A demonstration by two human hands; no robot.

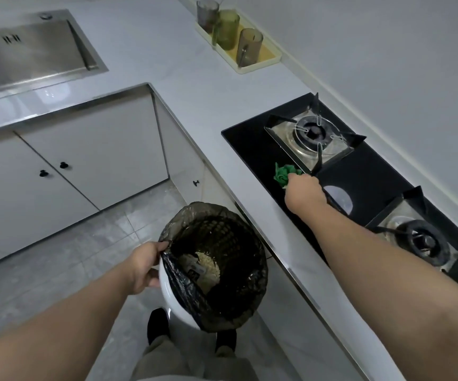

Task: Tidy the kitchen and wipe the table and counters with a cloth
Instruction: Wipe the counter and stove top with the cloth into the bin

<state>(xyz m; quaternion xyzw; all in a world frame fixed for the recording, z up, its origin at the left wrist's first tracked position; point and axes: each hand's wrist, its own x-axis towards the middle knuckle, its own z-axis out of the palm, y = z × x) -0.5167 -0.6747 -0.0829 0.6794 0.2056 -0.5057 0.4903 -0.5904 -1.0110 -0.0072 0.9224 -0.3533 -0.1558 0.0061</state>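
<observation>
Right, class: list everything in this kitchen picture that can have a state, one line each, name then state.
cloth: bunched, on the hob.
bin: lined, scraps inside, beside the counter.
left hand: grips the bin rim.
right hand: holds the cloth.
burners: unlit, bare.
cupboard doors: shut.
cups: upright on a tray.

No words or numbers can be read here. A scrap of packet (194, 266) in the bin (168, 295) has dark marks on it, but they are too blurry to read.
</observation>
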